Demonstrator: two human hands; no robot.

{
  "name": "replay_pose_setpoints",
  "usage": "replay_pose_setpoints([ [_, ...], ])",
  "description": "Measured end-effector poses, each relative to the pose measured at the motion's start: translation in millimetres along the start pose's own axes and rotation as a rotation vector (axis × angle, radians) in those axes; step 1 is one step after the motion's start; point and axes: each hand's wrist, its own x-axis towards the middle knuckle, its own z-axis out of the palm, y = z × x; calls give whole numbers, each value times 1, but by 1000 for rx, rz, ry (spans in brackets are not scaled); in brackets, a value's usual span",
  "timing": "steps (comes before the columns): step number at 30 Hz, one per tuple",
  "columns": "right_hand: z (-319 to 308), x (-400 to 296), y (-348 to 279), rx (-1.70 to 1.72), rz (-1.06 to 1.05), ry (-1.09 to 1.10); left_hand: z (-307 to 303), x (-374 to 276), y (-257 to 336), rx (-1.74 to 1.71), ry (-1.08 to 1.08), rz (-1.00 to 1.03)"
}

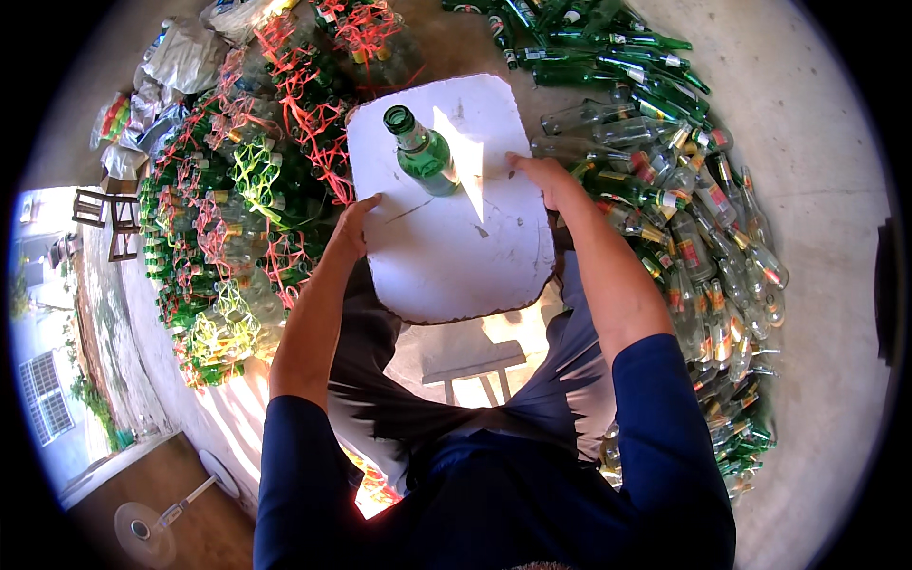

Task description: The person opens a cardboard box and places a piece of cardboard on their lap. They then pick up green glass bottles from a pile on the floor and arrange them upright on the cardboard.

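Observation:
A white tabletop [456,263] with rounded corners and a chipped brown edge lies before me, over my knees. One green glass bottle [431,167] stands upright on it, its mouth uncovered, with a bright patch of light beside it. My left hand [354,224] grips the left edge, its thumb on top and the other fingers hidden beneath. On the opposite edge my right hand [547,179] has hold too, thumb lying on the white surface. Neither hand touches the bottle. What holds the tabletop up is hidden.
Bottles bundled with red and yellow plastic strapping [256,178] crowd the left. Loose green and clear bottles [684,235] are heaped along the right. A small bench [474,361] stands between my legs. Plastic bags [182,57] and wooden stools [121,214] are farther left.

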Motion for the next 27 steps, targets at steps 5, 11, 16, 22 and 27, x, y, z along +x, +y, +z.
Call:
replay_pose_setpoints([
  [5, -3, 2, 5, -94, 40, 36, 5, -12, -6, 32, -19, -13],
  [11, -6, -11, 19, 13, 61, -66, 1, -22, -26, -33, -30, -45],
  [16, -18, -4, 43, 10, 133, -83, 10, -49, -44, -10, -6, -104],
  [22, -23, -23, 65, -8, 188, -159, -6, -67, -81, 19, 30, -144],
  [27, -33, -30, 77, -2, 114, -106, 8, -79, -93, -13, 83, -65],
])
